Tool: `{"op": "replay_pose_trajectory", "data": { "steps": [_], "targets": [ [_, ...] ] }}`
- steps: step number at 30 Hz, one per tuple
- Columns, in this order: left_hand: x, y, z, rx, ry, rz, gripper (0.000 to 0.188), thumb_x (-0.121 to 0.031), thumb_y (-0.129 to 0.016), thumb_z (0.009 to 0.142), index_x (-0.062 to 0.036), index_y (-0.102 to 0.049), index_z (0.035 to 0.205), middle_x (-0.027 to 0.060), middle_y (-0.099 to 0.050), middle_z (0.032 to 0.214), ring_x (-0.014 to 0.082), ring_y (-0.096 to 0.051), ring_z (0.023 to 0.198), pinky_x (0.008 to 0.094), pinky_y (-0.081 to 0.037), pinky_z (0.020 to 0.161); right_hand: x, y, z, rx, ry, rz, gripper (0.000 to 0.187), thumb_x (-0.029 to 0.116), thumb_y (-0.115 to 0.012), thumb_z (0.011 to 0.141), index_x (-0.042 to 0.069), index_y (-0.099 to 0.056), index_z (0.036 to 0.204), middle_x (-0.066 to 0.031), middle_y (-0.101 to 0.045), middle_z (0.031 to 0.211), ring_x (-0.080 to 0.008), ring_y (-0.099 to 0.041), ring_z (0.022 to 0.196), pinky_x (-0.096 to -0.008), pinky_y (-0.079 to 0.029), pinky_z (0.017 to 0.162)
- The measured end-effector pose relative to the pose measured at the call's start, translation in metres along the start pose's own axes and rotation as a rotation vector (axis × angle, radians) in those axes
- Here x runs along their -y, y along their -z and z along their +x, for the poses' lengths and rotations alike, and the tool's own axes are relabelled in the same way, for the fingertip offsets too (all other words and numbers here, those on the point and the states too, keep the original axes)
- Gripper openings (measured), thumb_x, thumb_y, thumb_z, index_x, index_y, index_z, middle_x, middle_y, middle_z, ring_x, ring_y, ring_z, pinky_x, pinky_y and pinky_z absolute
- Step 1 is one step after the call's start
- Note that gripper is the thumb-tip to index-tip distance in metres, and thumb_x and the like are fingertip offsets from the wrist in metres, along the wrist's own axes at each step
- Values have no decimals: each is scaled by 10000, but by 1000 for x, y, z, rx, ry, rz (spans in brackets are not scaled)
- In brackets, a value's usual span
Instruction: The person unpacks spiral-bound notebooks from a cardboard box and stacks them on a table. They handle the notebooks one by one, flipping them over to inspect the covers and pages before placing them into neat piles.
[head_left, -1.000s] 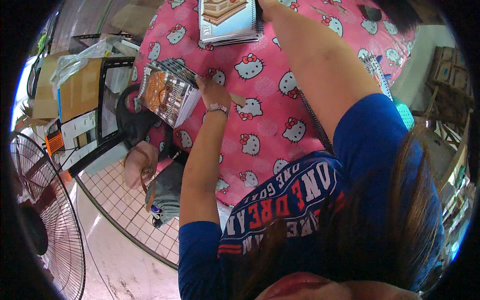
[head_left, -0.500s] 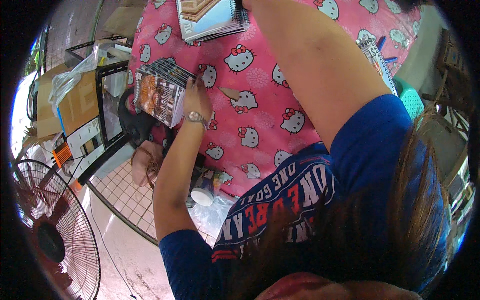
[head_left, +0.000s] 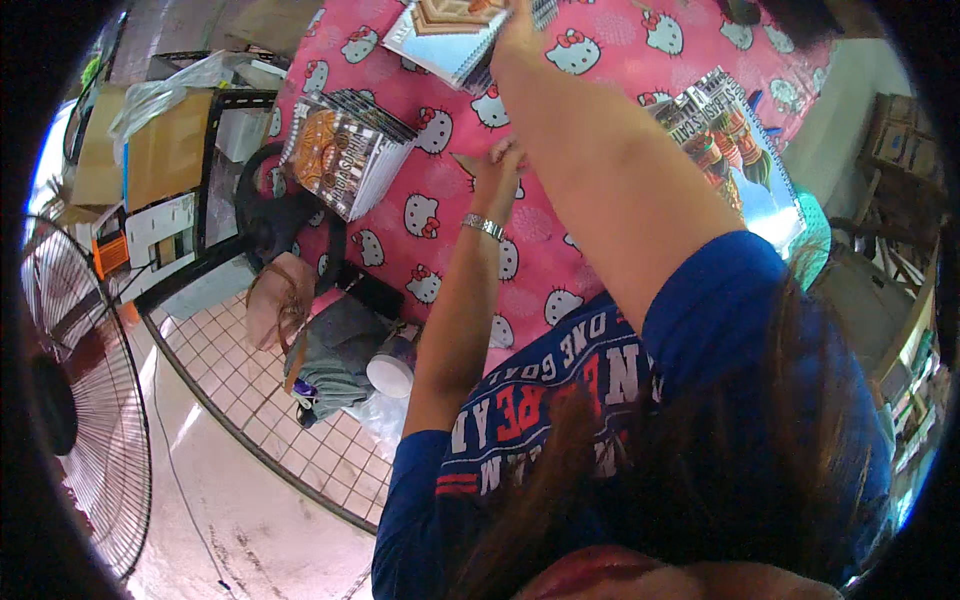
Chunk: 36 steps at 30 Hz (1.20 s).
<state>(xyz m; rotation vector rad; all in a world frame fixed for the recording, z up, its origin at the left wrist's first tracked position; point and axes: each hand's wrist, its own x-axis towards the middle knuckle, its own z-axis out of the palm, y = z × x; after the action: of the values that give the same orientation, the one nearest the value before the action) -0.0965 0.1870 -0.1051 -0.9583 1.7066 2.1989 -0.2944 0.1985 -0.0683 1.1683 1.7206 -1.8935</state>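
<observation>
My right hand [head_left: 518,38] reaches to the far middle of the table, closed at the coiled edge of a spiral-bound notebook [head_left: 445,38] with a wooden pattern and pale blue on its cover. Its fingertips are hard to see near the upper rim. My left hand [head_left: 502,165], with a metal watch on the wrist, hovers over the tablecloth beside my right forearm. Its fingers are loosely bent and apart, with nothing visible in them. To its left, a fanned stack of spiral notebooks [head_left: 345,150] with orange and brown covers lies untouched.
More spiral notebooks [head_left: 735,150] lie at the right by a green plastic stool [head_left: 812,240]. The pink tablecloth [head_left: 545,225] has cartoon cats. A black steering-wheel-like ring [head_left: 262,215] stands at the table's left edge. A fan [head_left: 105,420] and a white-lidded container [head_left: 390,375] are lower left.
My left hand has left the stack of notebooks on the left and moved right, close to my right forearm. My right hand stays at the far notebook. The view has shifted, showing more of the right-hand notebooks.
</observation>
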Motion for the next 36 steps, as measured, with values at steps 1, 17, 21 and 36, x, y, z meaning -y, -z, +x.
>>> {"op": "replay_pose_trajectory", "data": {
  "steps": [1,17,21,36],
  "targets": [
    [4,4,6,-11,0,-27,445,-283,-545,900,33,-528,1213,115,-612,1113,198,-594,1022,336,-489,857,-7,-12,9,-74,-15,186,966,455,-681,649,56,-256,1419,-198,-478,1297,-322,-527,1095,-411,-432,914],
    [-4,22,7,-43,-154,-706,549,-441,-551,864,-48,-474,1239,99,-503,1270,219,-482,1121,348,-369,919,-50,7,-51,67,-137,667,1110,447,-682,647,67,-17,1451,-198,-325,1413,-338,-499,1126,-508,-419,933],
    [-7,8,31,82,-109,-783,980,-526,-634,800,-76,-79,1470,221,-121,1503,348,-280,1327,447,-213,1115,-9,15,-34,-375,267,-182,915,425,-639,753,8,-182,1427,-261,-313,1407,-408,-417,1226,-523,-333,1024],
    [-64,-30,72,-35,46,-892,1049,-792,-475,729,-151,-131,1486,145,-158,1532,389,-99,1399,572,-29,1104,107,-106,41,1149,991,-1946,654,611,-543,781,156,-571,1250,-141,-589,1212,-265,-558,1099,-375,-399,945]
  ]
}}
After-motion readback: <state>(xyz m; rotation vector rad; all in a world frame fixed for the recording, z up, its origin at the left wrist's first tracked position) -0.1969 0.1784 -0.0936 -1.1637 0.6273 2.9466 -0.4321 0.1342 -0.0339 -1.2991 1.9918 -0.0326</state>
